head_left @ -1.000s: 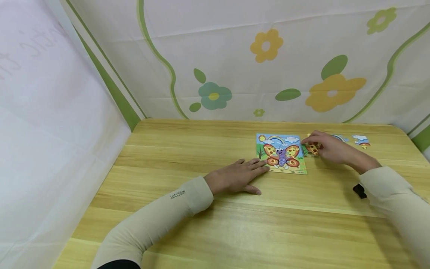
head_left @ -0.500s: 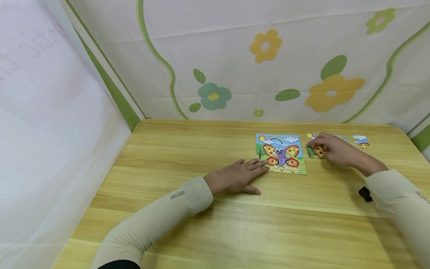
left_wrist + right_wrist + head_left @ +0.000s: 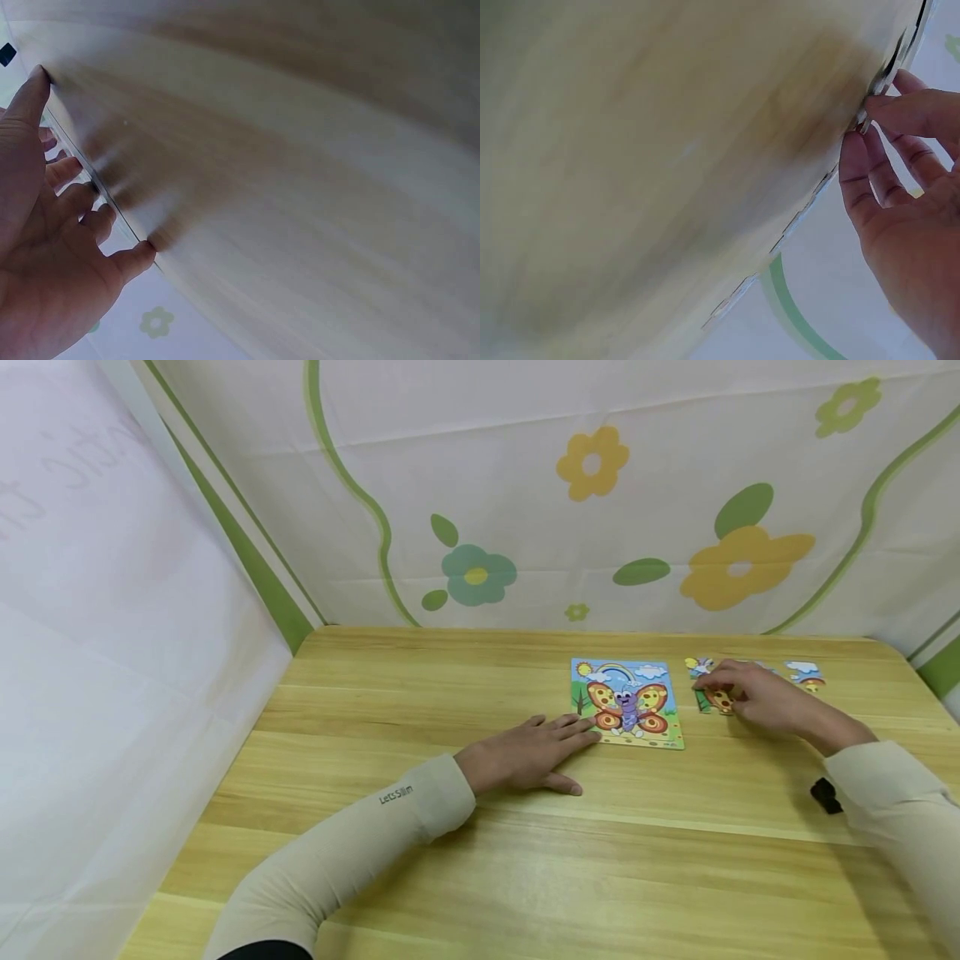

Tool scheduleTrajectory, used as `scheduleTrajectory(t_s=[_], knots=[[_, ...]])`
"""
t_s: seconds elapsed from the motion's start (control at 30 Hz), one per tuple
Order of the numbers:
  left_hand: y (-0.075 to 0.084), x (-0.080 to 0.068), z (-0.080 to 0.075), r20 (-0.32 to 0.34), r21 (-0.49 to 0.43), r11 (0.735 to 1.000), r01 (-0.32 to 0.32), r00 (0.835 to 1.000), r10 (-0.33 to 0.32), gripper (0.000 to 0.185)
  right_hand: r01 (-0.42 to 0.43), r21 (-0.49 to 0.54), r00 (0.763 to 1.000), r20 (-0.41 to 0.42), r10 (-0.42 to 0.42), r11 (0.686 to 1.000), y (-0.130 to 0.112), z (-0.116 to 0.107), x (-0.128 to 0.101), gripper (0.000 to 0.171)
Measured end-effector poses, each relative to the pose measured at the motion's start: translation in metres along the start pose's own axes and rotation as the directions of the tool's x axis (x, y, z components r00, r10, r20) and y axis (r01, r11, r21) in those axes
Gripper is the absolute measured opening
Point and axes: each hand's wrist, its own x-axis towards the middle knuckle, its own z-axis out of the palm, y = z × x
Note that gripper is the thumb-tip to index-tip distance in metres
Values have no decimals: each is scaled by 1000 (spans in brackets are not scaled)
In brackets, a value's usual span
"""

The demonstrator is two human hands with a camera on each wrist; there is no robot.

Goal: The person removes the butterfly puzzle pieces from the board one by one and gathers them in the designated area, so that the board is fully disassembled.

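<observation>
Cardboard puzzle piece (image 3: 718, 698) pinched by right hand (image 3: 757, 696); left hand (image 3: 525, 758) flat on wooden table (image 3: 450, 860).

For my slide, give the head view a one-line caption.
Left hand flat beside the butterfly puzzle; right hand pinching a loose piece on the wooden table.

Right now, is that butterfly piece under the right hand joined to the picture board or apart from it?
Apart. The butterfly piece lies on the table, bare wood between it and the picture board.
</observation>
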Motion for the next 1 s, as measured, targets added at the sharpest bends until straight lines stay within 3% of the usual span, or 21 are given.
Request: scheduleTrajectory(t_s=[0.5,1.0], knots=[[0,0,1,-3,-7,1000,0,1000,0,82,14,-11,999,-43,-15,1000,4,4,-2,62],[0,-1,-1,3,-26,1000,7,1000,-7,82,5,6,999,-36,-4,1000,3,4,-3,60]])
